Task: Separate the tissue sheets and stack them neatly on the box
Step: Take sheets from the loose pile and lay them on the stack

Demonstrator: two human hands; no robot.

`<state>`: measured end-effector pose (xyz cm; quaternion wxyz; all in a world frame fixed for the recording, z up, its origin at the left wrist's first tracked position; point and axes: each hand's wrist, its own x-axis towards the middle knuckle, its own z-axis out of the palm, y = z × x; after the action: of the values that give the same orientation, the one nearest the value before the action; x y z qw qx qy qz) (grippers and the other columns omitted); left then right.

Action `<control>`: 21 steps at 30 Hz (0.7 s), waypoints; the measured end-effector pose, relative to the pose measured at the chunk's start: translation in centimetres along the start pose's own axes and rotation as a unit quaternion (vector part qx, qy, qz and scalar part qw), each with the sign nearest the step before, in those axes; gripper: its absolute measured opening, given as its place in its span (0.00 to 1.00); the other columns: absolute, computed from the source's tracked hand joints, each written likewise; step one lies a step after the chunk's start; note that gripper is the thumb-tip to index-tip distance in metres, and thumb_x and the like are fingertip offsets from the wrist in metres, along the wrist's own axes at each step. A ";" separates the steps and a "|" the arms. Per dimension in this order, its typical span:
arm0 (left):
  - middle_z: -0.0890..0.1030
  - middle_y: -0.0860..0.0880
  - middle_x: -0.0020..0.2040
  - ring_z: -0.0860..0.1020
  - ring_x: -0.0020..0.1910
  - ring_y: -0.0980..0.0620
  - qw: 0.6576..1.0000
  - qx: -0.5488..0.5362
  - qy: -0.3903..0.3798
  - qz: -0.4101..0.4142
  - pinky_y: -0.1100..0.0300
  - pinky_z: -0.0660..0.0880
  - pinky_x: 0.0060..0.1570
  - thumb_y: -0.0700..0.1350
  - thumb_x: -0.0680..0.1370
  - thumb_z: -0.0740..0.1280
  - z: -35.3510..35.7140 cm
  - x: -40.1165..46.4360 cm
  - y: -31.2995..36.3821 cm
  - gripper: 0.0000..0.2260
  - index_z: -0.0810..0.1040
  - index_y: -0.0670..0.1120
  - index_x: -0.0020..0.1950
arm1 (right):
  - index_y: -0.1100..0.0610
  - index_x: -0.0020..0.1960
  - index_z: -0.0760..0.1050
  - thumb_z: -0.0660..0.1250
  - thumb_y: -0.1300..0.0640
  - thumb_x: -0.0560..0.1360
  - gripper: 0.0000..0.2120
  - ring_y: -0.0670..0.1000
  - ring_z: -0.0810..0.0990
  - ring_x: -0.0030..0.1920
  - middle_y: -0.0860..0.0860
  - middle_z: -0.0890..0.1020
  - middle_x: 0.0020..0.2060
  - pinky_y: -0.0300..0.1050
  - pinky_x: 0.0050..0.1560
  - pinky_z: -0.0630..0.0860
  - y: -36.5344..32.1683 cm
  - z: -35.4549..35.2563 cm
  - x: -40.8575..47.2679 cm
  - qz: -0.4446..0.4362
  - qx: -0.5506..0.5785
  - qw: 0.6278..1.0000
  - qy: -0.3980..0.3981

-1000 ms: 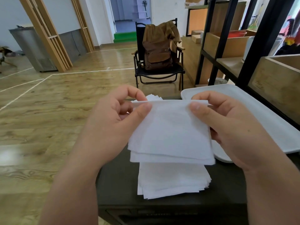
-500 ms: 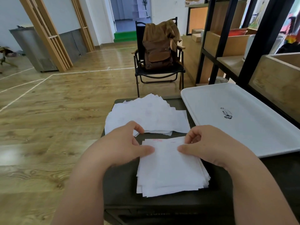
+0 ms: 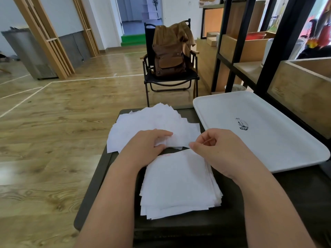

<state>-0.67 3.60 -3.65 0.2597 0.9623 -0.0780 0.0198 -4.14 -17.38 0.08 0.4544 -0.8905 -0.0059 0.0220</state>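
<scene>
A squared stack of white tissue sheets [image 3: 179, 183] lies on the near part of a dark box [image 3: 179, 230]. Behind it, a loose fanned pile of white sheets [image 3: 152, 122] spreads over the box's far end. My left hand [image 3: 146, 147] and my right hand [image 3: 220, 151] meet at the near edge of that loose pile. Both pinch one white tissue sheet [image 3: 179, 140] there, the left at its left end, the right at its right corner.
A white tray [image 3: 259, 129] with a small dark logo sits to the right, partly over the box. Black-framed wooden shelving [image 3: 268, 56] rises behind it. A folding chair [image 3: 170, 81] with a brown backpack stands on the wooden floor ahead.
A sheet held up in both hands was lowered onto the near stack. Both hands then moved forward to the loose pile and took hold of another sheet.
</scene>
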 end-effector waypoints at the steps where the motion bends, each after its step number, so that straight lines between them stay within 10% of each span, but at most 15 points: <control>1: 0.79 0.60 0.62 0.73 0.62 0.58 1.000 0.002 0.009 0.003 0.62 0.69 0.62 0.45 0.78 0.69 0.0 -0.1 -0.1 0.18 0.77 0.61 0.65 | 0.50 0.40 0.78 0.71 0.46 0.73 0.08 0.43 0.76 0.36 0.44 0.78 0.35 0.37 0.34 0.68 -0.1 0.1 0.0 0.000 0.001 1.000 -0.003; 15: 0.77 0.61 0.62 0.70 0.64 0.60 1.000 0.015 0.007 0.021 0.64 0.67 0.62 0.40 0.74 0.67 0.1 -0.2 -0.6 0.21 0.77 0.57 0.64 | 0.50 0.39 0.77 0.71 0.47 0.73 0.08 0.42 0.75 0.35 0.44 0.77 0.34 0.37 0.35 0.66 -0.5 0.5 -0.1 -0.008 0.004 1.000 -0.005; 21: 0.82 0.60 0.53 0.76 0.56 0.59 0.998 0.018 0.052 0.034 0.62 0.71 0.56 0.47 0.80 0.66 0.1 -0.1 0.1 0.08 0.84 0.54 0.54 | 0.50 0.39 0.78 0.71 0.47 0.73 0.08 0.42 0.75 0.36 0.44 0.78 0.34 0.37 0.35 0.66 -0.5 0.6 -0.1 -0.011 0.001 1.000 -0.009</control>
<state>-0.79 3.48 -3.65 0.2448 0.9614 -0.0968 0.0802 -4.21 -16.63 0.17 0.4551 -0.8898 -0.0197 0.0252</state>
